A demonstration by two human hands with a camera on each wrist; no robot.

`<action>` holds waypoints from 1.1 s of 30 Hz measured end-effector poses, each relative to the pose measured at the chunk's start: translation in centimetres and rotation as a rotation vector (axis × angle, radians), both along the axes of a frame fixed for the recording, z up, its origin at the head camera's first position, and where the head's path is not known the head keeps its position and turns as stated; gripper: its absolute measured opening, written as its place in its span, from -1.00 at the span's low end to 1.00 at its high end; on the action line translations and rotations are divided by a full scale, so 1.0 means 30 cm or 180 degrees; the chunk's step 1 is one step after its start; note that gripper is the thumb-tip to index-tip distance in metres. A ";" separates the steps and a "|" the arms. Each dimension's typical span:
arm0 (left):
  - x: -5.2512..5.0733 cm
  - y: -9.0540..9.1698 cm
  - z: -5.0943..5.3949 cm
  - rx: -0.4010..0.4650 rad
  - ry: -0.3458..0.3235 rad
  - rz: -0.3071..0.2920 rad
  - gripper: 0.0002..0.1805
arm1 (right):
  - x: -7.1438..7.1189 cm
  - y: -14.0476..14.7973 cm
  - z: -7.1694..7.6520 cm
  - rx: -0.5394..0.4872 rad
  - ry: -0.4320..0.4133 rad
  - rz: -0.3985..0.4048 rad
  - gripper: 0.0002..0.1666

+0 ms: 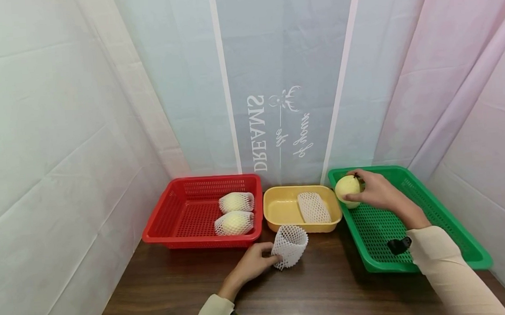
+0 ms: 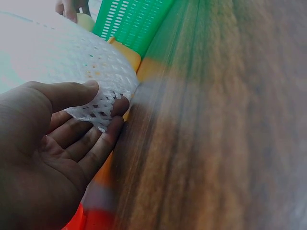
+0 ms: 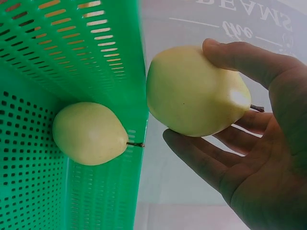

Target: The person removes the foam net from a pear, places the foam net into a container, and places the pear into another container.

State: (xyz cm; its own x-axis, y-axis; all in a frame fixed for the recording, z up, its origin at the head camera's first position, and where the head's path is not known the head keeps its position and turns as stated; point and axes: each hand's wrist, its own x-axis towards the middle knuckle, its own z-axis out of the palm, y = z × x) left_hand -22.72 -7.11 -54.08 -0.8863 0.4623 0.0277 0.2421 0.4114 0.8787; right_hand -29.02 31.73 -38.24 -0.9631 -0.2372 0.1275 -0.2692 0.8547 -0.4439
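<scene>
Head view has two netted pears (image 1: 234,222) lying in the red basket (image 1: 193,215) on the left, one nearer than the other, at its right side; these look finished. Just beside it, the yellow tray (image 1: 282,213) holds a flat white net (image 1: 313,207), unused by the look of it; whether it is one layer or several, I cannot tell.

Near the tray, over the surface (image 1: 178,285), the left hand (image 1: 253,263) pinches the edge of a foam sleeve (image 1: 289,246) between thumb and fingers; its mouth gapes, with no pear inside. On the right, the right hand (image 1: 376,189) grips a bare pear (image 1: 347,186) at the far left corner of the green basket (image 1: 378,222). Right wrist view shows another unwrapped pear (image 3: 88,134) inside that basket.

So two pears seem done and two left, the held one apparently mid-step, not yet in its net.
</scene>
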 end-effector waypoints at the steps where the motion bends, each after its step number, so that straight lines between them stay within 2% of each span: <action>1: 0.000 0.000 -0.001 -0.0001 -0.0005 0.0001 -0.83 | -0.001 0.004 -0.003 -0.0004 -0.0001 -0.0006 -0.07; 16: -0.006 -0.001 -0.015 0.0003 0.0019 -0.0016 -0.82 | -0.007 0.058 -0.023 0.0041 -0.0063 -0.0131 -0.01; 33: -0.007 -0.001 -0.016 0.0014 -0.0005 -0.0001 -0.83 | -0.006 0.132 -0.049 0.0025 0.0003 -0.0220 0.00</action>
State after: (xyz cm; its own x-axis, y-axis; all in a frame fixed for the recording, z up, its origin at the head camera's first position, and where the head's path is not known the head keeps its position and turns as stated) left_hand -22.92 -7.15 -54.56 -0.8862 0.4624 0.0282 0.2407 0.4076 0.8809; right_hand -29.20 35.70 -39.72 -0.9771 -0.1710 0.1269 -0.2098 0.8747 -0.4370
